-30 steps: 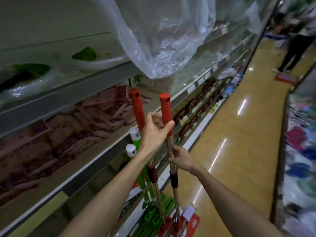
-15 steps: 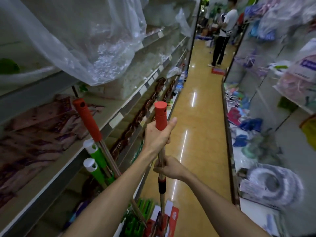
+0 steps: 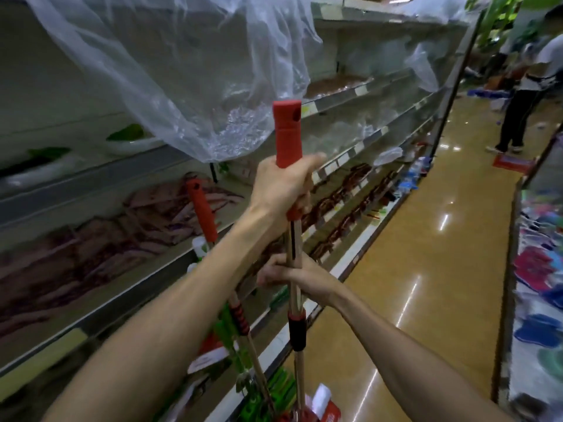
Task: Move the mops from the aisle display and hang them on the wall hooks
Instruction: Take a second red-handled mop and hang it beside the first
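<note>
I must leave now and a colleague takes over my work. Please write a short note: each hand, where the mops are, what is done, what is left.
Left hand grips the red handle of one mop. Right hand grips its metal shaft lower down.
This mop stands upright in the aisle, apart from the shelf.
A second red mop and green mops lean at the shelf.
Done: one mop in hand.
Left: hang it on the wall hooks, which are not in view, then fetch the rest.

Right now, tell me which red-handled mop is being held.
The nearer mop: left hand grips its red handle, right hand its pole. The other red mop stands untouched by the shelf.
</note>
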Available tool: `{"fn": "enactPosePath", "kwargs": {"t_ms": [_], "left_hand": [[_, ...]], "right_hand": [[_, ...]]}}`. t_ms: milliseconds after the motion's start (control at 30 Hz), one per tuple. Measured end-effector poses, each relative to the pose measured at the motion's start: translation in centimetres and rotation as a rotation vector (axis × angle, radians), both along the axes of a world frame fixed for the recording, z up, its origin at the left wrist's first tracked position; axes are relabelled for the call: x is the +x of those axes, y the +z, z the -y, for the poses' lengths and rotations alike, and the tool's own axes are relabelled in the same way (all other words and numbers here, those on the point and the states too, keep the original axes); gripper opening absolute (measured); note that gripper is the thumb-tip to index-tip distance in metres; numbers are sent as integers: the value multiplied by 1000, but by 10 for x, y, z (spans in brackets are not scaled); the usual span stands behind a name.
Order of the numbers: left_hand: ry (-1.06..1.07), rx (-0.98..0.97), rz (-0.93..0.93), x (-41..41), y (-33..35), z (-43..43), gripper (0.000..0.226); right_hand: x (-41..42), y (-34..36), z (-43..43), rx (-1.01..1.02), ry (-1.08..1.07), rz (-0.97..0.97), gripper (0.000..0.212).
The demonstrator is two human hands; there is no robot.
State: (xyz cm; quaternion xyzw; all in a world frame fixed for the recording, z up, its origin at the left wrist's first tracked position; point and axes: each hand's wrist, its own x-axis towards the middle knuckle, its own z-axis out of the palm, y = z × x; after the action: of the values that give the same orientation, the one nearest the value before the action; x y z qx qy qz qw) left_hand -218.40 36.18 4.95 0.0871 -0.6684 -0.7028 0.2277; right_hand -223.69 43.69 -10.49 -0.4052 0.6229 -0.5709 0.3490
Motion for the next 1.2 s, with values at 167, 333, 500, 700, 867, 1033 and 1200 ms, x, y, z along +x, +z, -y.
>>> {"fn": "enactPosePath", "kwargs": {"t_ms": [167, 333, 500, 700, 867, 1033, 1200], "left_hand": [[134, 60, -60, 51, 54, 23, 30], [328, 64, -136, 125, 86, 46, 34], [538, 16, -253, 213, 112, 59, 30], [812, -29, -339, 345, 109, 64, 34], [1026, -45, -363, 463, 99, 57, 30], [1246, -105, -353, 574, 86, 39, 26], [1397, -105, -299, 684, 80, 10, 32]], "right_hand": [[37, 56, 33, -46, 256, 87, 24], [97, 93, 70, 46, 399, 55, 51], [181, 125, 98, 27, 486, 48, 55], [311, 133, 113, 24, 660, -49, 54], [424, 127, 113, 63, 823, -77, 50], [537, 120, 105, 75, 963, -99, 44], [653, 114, 89, 74, 1079, -153, 46]]}}
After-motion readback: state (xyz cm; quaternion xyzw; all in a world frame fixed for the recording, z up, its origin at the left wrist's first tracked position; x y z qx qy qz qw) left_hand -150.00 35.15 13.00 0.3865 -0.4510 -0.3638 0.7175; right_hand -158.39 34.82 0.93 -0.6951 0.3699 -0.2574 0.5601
